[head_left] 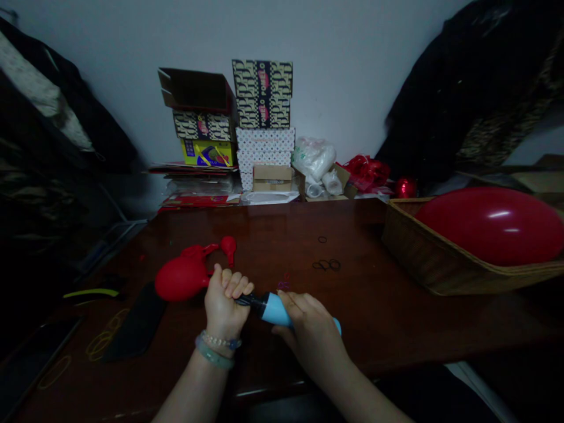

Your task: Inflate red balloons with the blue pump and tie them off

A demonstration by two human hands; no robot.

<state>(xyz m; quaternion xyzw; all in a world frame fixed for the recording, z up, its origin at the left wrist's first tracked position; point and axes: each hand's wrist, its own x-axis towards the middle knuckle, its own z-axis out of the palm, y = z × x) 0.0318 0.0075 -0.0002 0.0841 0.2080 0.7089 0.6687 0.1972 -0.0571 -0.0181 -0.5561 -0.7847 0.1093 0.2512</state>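
Observation:
My left hand (228, 299) is a fist around the black nozzle end of a blue hand pump (277, 309). On its far side a partly filled red balloon (181, 278) bulges out, its neck running into the fist. My right hand (311, 326) wraps over the pump's blue body, whose rounded end shows past the fingers. Just beyond the left hand lies a small limp red balloon (228, 247) on the brown table (273, 232). Whether the nozzle sits inside the balloon's neck is hidden by the left fingers.
A wicker basket (445, 276) holding a large red balloon (493, 226) stands at right. Black bands (326, 265) lie mid-table. Yellow rubber bands (103, 341), a dark flat object (138, 323) and a phone-like slab (37, 358) lie left. Stacked boxes (264, 147) line the wall.

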